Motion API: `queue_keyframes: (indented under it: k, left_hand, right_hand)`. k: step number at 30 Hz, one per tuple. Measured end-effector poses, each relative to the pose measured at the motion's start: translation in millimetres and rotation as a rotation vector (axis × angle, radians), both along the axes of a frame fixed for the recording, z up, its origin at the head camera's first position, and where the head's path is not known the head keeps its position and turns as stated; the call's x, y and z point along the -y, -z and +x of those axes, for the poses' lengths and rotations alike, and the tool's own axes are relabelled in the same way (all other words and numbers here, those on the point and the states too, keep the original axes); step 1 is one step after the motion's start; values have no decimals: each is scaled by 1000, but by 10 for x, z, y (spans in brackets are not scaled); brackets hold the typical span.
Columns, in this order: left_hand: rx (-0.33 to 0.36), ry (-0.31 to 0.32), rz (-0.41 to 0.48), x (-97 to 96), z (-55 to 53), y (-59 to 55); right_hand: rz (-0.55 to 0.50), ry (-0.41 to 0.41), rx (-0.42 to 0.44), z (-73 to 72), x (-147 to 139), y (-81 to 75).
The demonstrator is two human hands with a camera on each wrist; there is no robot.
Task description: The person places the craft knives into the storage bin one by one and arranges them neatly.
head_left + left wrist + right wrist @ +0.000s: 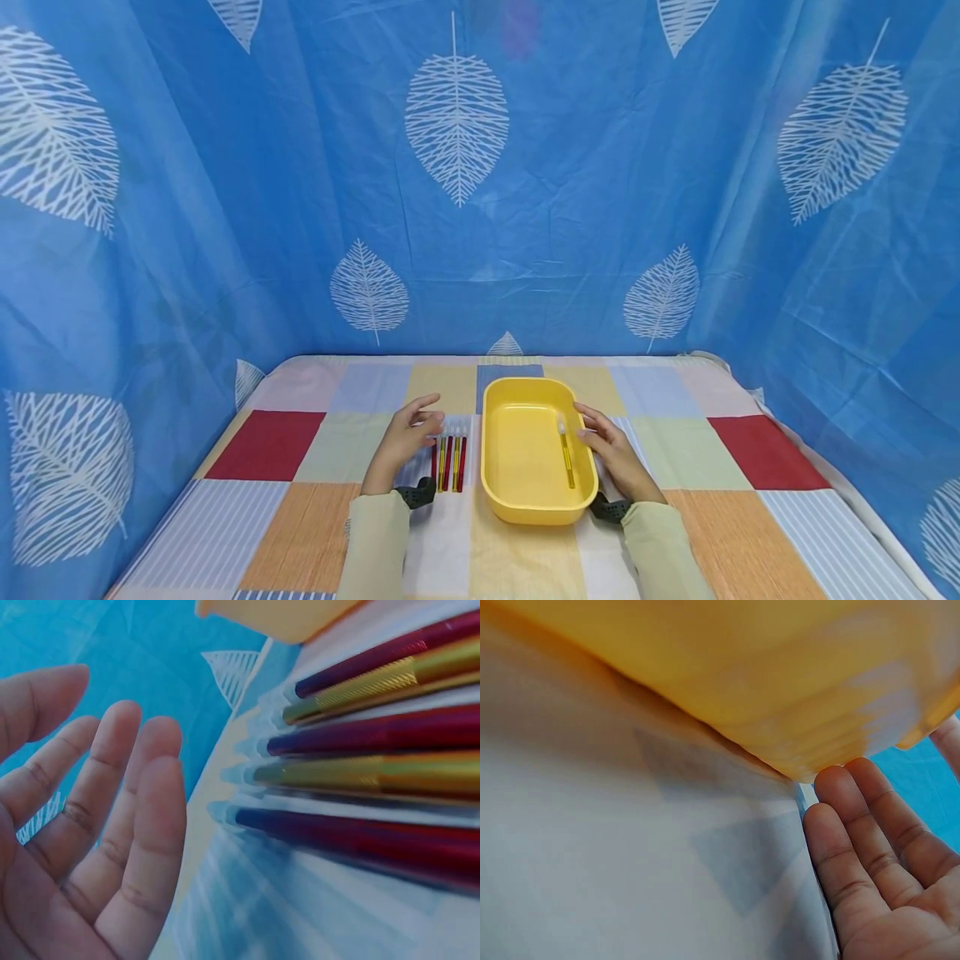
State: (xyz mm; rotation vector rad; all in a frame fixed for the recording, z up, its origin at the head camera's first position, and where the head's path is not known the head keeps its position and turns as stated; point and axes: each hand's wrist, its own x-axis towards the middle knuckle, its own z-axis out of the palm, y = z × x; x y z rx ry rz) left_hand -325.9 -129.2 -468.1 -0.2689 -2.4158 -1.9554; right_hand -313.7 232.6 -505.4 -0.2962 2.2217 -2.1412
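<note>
1. Five red and gold pen-like sticks [447, 464] lie left of the yellow tray [521, 471], apparently still to do.
2. The right hand [623, 460] touches the tray's right side; whether its fingers pinch, I cannot tell.
3. One gold stick [566, 455] lies inside the tray; it seems already done.
4. Left of the tray, the left hand [402, 443] has loose fingers, holding nothing.
</note>
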Motion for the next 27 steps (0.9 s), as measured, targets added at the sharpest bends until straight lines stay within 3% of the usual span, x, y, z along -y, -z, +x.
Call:
queue_keyframes:
  k: [7, 15, 27]
  left_hand:
    - [25, -52, -30, 27, -19, 79]
    - [103, -142, -69, 22, -43, 150]
    - [183, -212, -194, -11, -33, 168]
  right_hand:
    - [22, 5, -10, 13, -7, -14]
    - [23, 4, -4, 9, -2, -13]
    - [-7, -17, -5, 3, -11, -7]
